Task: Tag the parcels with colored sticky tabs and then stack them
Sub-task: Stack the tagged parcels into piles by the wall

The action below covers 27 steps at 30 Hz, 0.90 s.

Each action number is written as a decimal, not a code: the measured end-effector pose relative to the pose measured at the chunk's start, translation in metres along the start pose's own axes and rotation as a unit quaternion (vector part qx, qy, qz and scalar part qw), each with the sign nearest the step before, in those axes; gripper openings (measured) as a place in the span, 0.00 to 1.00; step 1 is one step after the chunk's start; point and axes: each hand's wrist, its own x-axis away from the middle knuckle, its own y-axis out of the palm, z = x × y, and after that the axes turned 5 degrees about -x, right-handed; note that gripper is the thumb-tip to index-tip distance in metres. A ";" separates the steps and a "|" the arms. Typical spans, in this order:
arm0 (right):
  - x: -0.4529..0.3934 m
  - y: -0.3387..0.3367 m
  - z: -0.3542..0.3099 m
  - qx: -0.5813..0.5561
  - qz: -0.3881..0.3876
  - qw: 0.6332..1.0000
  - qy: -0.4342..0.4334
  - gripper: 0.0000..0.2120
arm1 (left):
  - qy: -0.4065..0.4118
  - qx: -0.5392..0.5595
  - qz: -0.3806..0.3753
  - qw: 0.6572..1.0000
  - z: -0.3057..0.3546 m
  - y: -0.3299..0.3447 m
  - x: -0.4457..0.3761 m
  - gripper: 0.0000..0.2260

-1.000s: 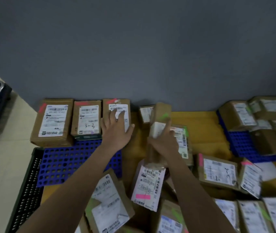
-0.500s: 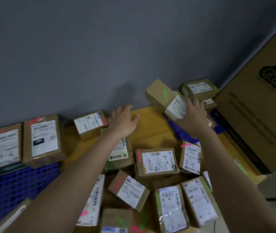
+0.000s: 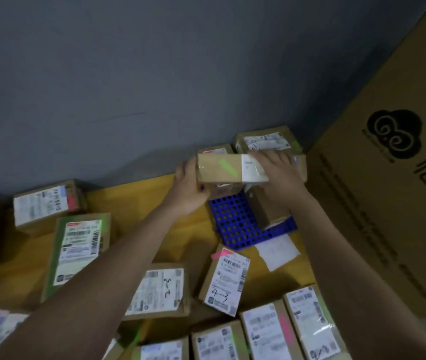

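Against the grey wall, both hands, left hand [image 3: 190,188] and right hand [image 3: 275,167], clasp a green-tabbed parcel [image 3: 226,168] by its ends, level above the blue tray [image 3: 235,224], apparently for stacking.

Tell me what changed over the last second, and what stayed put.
The right hand carried the green-tabbed parcel from the table's middle to the stack at the far right. The left hand left a parcel on the left and now grips this one's other end. The other parcels stayed put.
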 end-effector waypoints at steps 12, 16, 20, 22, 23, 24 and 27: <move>-0.114 0.019 0.054 -0.015 0.069 0.997 0.040 0.28 | -0.071 0.102 0.086 0.989 0.019 0.033 -0.112 0.21; -0.107 0.038 0.048 -0.009 0.146 0.985 0.091 0.26 | -0.095 0.116 0.108 0.983 0.018 0.041 -0.117 0.15; -0.099 0.043 0.046 -0.059 0.150 0.985 0.067 0.31 | -0.093 0.148 0.109 0.978 0.018 0.039 -0.112 0.18; -0.094 0.043 0.046 -0.044 0.133 0.988 0.068 0.33 | -0.078 0.162 0.114 0.977 0.018 0.035 -0.108 0.19; -0.092 0.043 0.045 -0.036 0.123 0.989 0.071 0.33 | -0.070 0.171 0.116 0.976 0.017 0.034 -0.107 0.20; -0.091 0.044 0.045 -0.032 0.110 0.991 0.075 0.33 | -0.072 0.179 0.113 0.975 0.017 0.032 -0.106 0.20; -0.088 0.044 0.041 -0.047 0.080 0.991 0.093 0.35 | -0.073 0.190 0.100 0.974 0.016 0.029 -0.106 0.18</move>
